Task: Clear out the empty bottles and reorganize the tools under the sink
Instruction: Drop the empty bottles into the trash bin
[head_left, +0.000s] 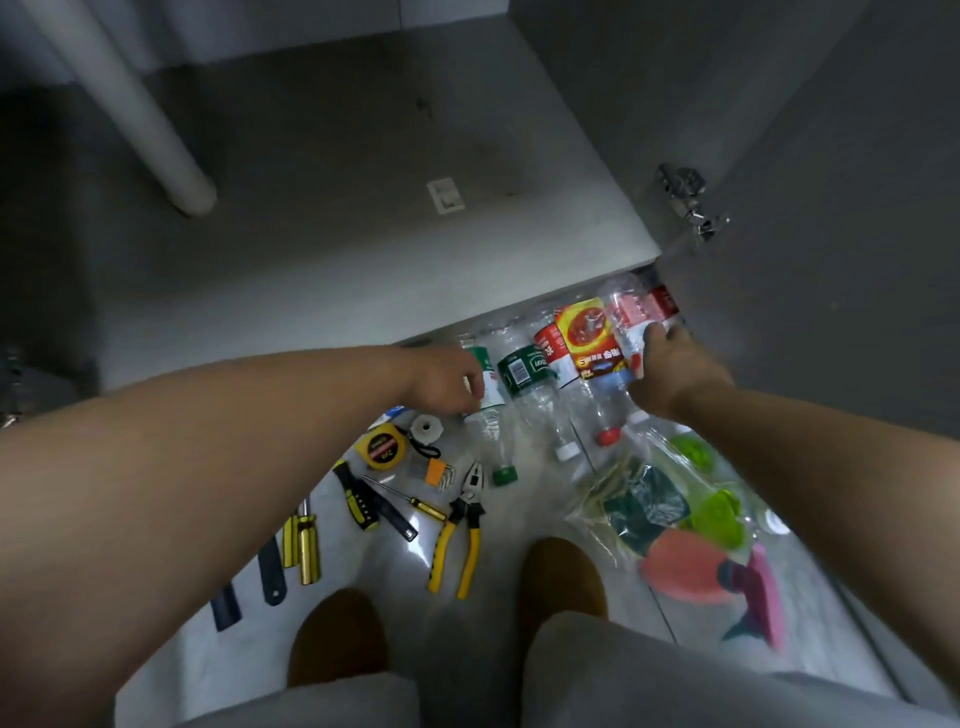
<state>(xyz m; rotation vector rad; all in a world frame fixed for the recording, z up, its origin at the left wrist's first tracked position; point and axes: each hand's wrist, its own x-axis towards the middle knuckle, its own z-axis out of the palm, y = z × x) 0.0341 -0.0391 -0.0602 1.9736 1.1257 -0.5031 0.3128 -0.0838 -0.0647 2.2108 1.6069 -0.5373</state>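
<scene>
Item group: empty bottles, lying in a row on the floor just below the front edge of the cabinet shelf (363, 249), caps towards the person.
- Green-capped bottle (491, 423), white-and-green label: left hand (447, 382) has its fingers curled round the labelled body.
- Dark-green-labelled bottle (524, 369), white cap: touching its neighbours, not held.
- Red-and-yellow-labelled bottle (587, 338), red cap: beside the right hand, not clearly held.
- Clear bottle with pale red label (628, 309): right hand (675, 374) grips its body, fingertips (655, 332) on the label.

Tools, spread on the floor near the person's left arm:
- yellow tape measure (384, 447)
- white plastic nut (427, 428)
- hex keys in an orange holder (440, 474)
- yellow-handled pliers (460, 535)
- slim screwdriver (410, 500)
- two yellow screwdrivers (302, 543)

Other:
- clear bag of sponges (644, 504) under the right forearm
- white pipe (150, 124) inside the cabinet
- metal hinge (685, 202) on the open door
</scene>
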